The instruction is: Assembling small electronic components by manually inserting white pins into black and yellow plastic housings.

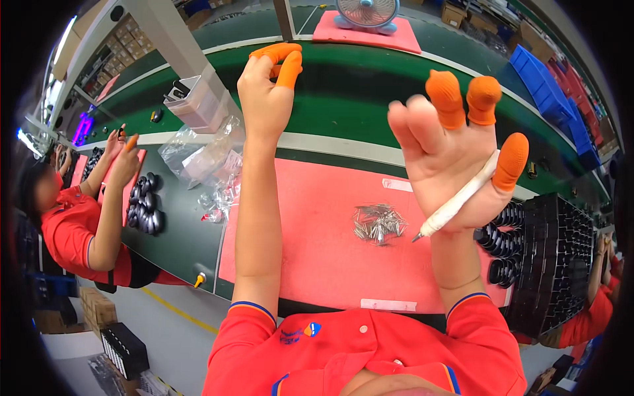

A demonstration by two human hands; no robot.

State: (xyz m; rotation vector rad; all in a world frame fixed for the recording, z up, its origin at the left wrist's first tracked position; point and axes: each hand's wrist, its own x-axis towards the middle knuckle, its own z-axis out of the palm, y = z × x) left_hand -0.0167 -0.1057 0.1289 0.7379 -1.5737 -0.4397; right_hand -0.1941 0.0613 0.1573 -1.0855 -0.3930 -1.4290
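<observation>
My left hand is raised over the green belt, with orange finger cots on the thumb and forefinger. Their tips come together in a pinch; whatever may be between them is too small to make out. On the right, my right hand is turned palm up, its fingers stretched and orange cots on the thumb and two fingers. A white-wrapped, pen-shaped tool with a thin metal tip lies across this palm, held by the thumb. Between my forearms, a heap of small metal pins rests on the pink mat.
Plastic bags and a clear box are at the left. Black rounded parts lie near a co-worker. More black parts and black trays stand right. A fan sits across the belt.
</observation>
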